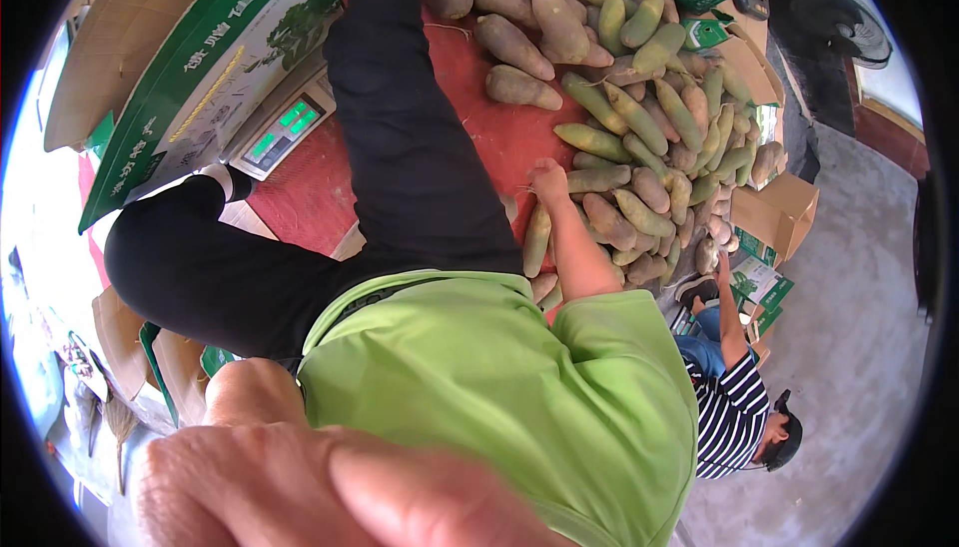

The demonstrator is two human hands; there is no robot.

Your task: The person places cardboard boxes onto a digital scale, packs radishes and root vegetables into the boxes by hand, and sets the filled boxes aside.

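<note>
My right hand (pixel 547 182) is at the left edge of a big pile of long green and muddy brown radishes (pixel 639 207), over the red surface. Its fingers are curled in, and I cannot make out what is in them. Just below that hand, one green radish (pixel 536 240) lies beside my forearm. My left hand (pixel 310 482) is raised very close to the camera, large and blurred at the lower left. Its fingertips are out of sight, so its grip cannot be told. Larger brownish radishes (pixel 514 45) lie at the top of the pile.
A digital scale (pixel 285 132) with a lit green display stands left of my leg, beside a tall green and white carton (pixel 215 72). At the right, a person in a striped shirt (pixel 734 412) reaches toward the pile. Open cartons (pixel 774 212) and a black fan (pixel 839 17) stand beyond.
</note>
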